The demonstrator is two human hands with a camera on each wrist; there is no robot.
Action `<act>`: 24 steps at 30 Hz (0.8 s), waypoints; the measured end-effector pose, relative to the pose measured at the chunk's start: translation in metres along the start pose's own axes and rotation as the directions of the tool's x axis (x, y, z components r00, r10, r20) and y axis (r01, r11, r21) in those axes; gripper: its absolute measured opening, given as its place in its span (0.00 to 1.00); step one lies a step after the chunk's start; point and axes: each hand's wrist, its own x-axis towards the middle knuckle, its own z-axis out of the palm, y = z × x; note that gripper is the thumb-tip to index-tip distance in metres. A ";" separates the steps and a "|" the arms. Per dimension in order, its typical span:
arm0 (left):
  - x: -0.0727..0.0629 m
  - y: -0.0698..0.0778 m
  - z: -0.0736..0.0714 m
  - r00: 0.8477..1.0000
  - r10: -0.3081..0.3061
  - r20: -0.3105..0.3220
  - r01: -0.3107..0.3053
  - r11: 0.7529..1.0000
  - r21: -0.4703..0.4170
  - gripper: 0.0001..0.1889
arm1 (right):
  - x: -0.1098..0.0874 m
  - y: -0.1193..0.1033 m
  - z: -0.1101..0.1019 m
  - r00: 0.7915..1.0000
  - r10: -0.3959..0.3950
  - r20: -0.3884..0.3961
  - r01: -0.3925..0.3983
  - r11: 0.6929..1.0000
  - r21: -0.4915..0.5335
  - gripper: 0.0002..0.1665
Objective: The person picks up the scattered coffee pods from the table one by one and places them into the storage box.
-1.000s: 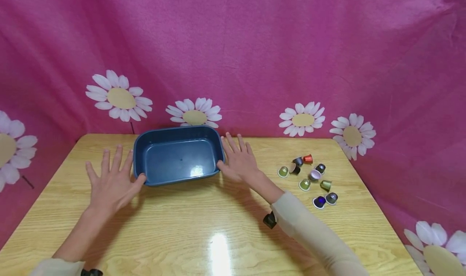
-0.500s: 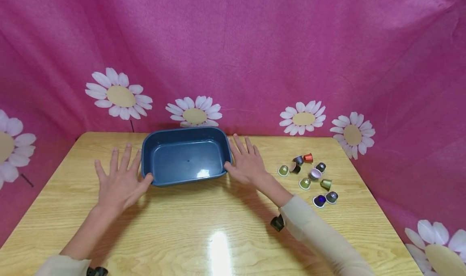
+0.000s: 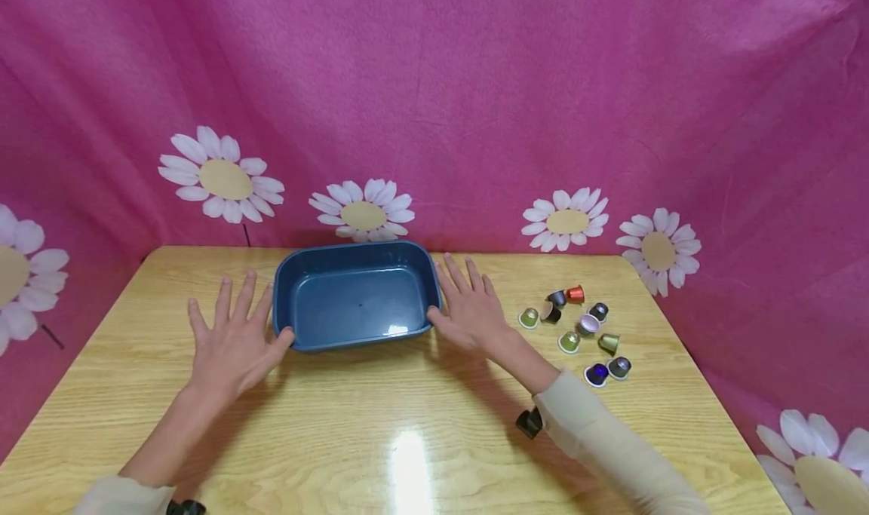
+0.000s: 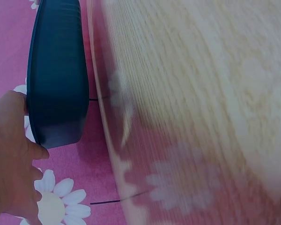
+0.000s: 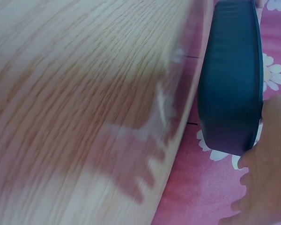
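A dark blue rectangular plastic basin [image 3: 360, 304] with rounded corners stands between the two hands, nothing inside it. My left hand [image 3: 234, 341] holds its left end, thumb over the rim and the other fingers spread outside. At the opposite end, my right hand [image 3: 471, 311] grips in the same way, thumb at the near right corner. In the left wrist view, the left hand [image 4: 11, 154] has thumb and forefinger at the corner of the basin [image 4: 58, 79]. The right wrist view has the right hand [image 5: 267, 164] at the other corner of the basin [image 5: 229, 79].
To the right of the basin, several coffee capsules lie loosely grouped, among them a red capsule [image 3: 575, 295], a lilac capsule [image 3: 588, 324] and a dark blue capsule [image 3: 597, 375]. The wooden table [image 3: 326, 424] ends at a pink curtain [image 3: 462, 108] printed with daisies.
Both hands have moved the basin to the right and slightly nearer, keeping the same hold. The capsules have stayed in place.
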 end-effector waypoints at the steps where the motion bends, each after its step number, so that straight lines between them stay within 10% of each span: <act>1: 0.000 0.001 0.000 1.000 0.002 0.002 -0.002 1.000 0.003 0.40 | -0.001 0.001 0.000 1.000 0.004 0.004 -0.004 1.000 0.000 0.46; 24: 0.002 0.026 0.003 1.000 0.027 0.016 -0.028 0.999 0.026 0.40 | -0.024 0.019 -0.003 1.000 0.011 -0.021 -0.010 1.000 0.029 0.45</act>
